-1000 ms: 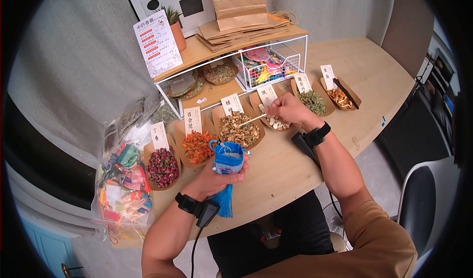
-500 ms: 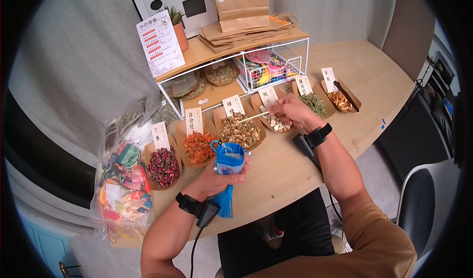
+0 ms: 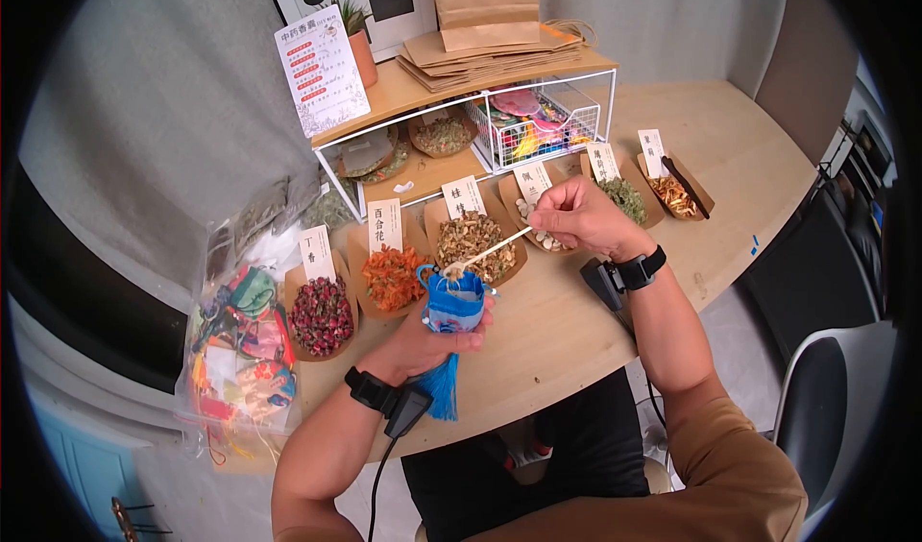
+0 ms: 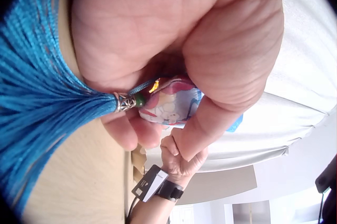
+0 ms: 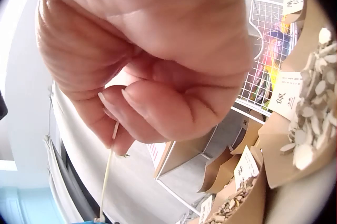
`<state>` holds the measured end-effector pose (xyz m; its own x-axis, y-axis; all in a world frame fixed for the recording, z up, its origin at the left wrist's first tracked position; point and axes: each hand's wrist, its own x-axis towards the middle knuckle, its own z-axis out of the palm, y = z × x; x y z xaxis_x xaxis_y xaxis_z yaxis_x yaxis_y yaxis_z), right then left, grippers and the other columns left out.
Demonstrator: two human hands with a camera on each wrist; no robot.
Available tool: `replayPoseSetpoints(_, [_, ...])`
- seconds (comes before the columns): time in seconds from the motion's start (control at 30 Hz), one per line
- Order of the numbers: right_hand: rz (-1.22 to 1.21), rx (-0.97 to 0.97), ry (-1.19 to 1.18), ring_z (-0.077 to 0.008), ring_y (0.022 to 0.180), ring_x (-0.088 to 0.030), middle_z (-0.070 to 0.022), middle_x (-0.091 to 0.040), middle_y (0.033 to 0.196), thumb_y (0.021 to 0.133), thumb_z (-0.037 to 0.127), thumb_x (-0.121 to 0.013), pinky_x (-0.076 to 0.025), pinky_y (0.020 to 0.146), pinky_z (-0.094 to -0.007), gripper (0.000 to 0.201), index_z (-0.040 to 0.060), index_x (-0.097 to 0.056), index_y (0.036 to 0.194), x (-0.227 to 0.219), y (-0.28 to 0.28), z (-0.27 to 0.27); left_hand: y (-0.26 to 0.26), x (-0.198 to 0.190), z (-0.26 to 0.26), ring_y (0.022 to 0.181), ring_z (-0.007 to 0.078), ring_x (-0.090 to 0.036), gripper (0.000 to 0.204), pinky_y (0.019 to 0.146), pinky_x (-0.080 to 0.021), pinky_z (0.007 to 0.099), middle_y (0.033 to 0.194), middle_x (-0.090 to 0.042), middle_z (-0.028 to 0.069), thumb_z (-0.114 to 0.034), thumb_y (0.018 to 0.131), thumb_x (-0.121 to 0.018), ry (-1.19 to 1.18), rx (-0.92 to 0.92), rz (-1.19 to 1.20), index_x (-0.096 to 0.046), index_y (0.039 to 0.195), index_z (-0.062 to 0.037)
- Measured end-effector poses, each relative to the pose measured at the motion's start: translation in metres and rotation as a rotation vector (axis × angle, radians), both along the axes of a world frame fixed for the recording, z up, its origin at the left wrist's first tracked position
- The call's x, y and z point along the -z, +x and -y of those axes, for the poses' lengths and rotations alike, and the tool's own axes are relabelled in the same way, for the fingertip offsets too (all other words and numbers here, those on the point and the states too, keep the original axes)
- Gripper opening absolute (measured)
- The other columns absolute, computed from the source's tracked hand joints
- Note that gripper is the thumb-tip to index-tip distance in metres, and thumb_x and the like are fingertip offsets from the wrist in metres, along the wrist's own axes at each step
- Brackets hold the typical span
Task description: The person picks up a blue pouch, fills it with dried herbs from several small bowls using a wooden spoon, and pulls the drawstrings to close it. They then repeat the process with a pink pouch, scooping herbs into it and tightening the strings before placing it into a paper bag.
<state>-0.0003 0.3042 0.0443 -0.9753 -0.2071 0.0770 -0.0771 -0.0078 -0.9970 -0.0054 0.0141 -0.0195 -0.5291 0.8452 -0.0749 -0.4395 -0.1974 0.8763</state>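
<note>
Left hand (image 3: 423,338): curled round the blue pouch (image 3: 454,306), narrow grip, thumb on one side, fingers on the other.
Right hand (image 3: 580,217): closed to a pinch on the pale thin stick (image 3: 501,245), fingers bent.
Pouch: held upright above the table (image 3: 523,374), mouth up, blue tassel (image 3: 440,388) hanging below it.
Stick: slants down-left from the right hand, lower end at the pouch mouth, small brownish clump there.
Trays: pouch is in front of the orange petals (image 3: 392,278) and brown chips (image 3: 473,241); dark red buds (image 3: 321,315) to the left.
Left wrist view only: green bead (image 4: 139,100) and silver cap (image 4: 125,102) between pouch and tassel.
Right wrist view: fingertips meeting on the stick, clearer than from the head; clump and pouch interior can't be made out there.
</note>
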Motion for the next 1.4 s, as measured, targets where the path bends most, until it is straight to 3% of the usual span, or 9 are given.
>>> replayPoseSetpoints(0.17, [-0.085, 0.025, 0.086, -0.0031, 0.047, -0.043, 0.0025, -0.053, 0.057, 0.083, 0.011, -0.074, -0.031, 0.042, -0.0201, 0.02, 0.0015, -0.064, 0.069, -0.004, 0.002, 0.003, 0.002, -0.004, -0.001, 0.093, 0.015, -0.06, 0.052, 0.079, -0.051, 0.0282, 0.105, -0.061, 0.0047, 0.008, 0.073, -0.073, -0.002, -0.016, -0.004, -0.056, 0.122, -0.0027])
replayPoseSetpoints(0.27, [-0.179, 0.073, 0.045, -0.0012, 0.045, -0.037, 0.0052, -0.052, 0.055, 0.083, 0.016, -0.076, -0.028, 0.042, -0.0205, 0.021, 0.004, -0.065, 0.069, 0.0, -0.001, 0.005, 0.002, -0.002, -0.001, 0.093, 0.015, -0.06, 0.053, 0.08, -0.051, 0.0282, 0.105, -0.061, 0.0051, 0.008, 0.073, -0.073, 0.004, -0.013, 0.001, -0.056, 0.121, -0.0026])
replayPoseSetpoints(0.37, [-0.06, 0.192, -0.082, -0.0016, 0.045, -0.038, 0.0047, -0.053, 0.055, 0.082, 0.016, -0.076, -0.028, 0.042, -0.0205, 0.024, 0.0045, -0.063, 0.065, 0.002, -0.006, -0.001, 0.001, 0.0, -0.001, 0.094, 0.015, -0.06, 0.053, 0.08, -0.051, 0.0283, 0.106, -0.061, 0.0052, 0.009, 0.073, -0.073, 0.008, -0.006, -0.014, -0.056, 0.122, -0.0026])
replayPoseSetpoints(0.47, [0.002, 0.372, -0.022, -0.0021, 0.045, -0.038, 0.004, -0.052, 0.054, 0.079, 0.014, -0.075, -0.027, 0.041, -0.0218, 0.025, 0.0049, -0.061, 0.061, 0.009, -0.017, -0.009, 0.001, 0.0, -0.001, 0.095, 0.0151, -0.06, 0.053, 0.08, -0.051, 0.0285, 0.106, -0.061, 0.0051, 0.01, 0.073, -0.072, 0.0, -0.008, -0.011, -0.056, 0.122, -0.0027])
replayPoseSetpoints(0.67, [-0.016, 0.475, 0.282, -0.004, 0.047, -0.041, 0.0039, -0.05, 0.053, 0.077, 0.009, -0.072, -0.031, 0.044, -0.0225, 0.023, 0.0049, -0.057, 0.06, 0.013, -0.019, -0.013, -0.001, -0.001, 0.0, 0.1, 0.0118, -0.059, 0.054, 0.083, -0.051, 0.0271, 0.107, -0.061, 0.0027, 0.007, 0.073, -0.076, -0.006, 0.017, -0.007, -0.056, 0.121, -0.0052])
replayPoseSetpoints(1.07, [0.073, 0.272, 0.361, -0.0037, 0.048, -0.04, 0.0043, -0.052, 0.054, 0.082, 0.01, -0.07, -0.031, 0.044, -0.0238, 0.026, 0.0043, -0.059, 0.058, 0.02, -0.021, -0.005, 0.001, -0.004, -0.001, 0.094, 0.0147, -0.061, 0.052, 0.08, -0.051, 0.0285, 0.105, -0.062, 0.0049, 0.009, 0.073, -0.073, 0.013, 0.012, -0.013, -0.056, 0.121, -0.0026])
replayPoseSetpoints(1.4, [0.18, 0.272, 0.265, -0.0047, 0.043, -0.036, 0.0038, -0.048, 0.052, 0.085, 0.013, -0.069, -0.025, 0.04, -0.025, 0.029, 0.0058, -0.057, 0.061, 0.02, -0.023, -0.008, 0.001, -0.001, 0.0, 0.095, 0.0143, -0.06, 0.053, 0.08, -0.051, 0.0281, 0.106, -0.061, 0.0043, 0.008, 0.073, -0.073, 0.002, 0.01, -0.018, -0.056, 0.122, -0.0028])
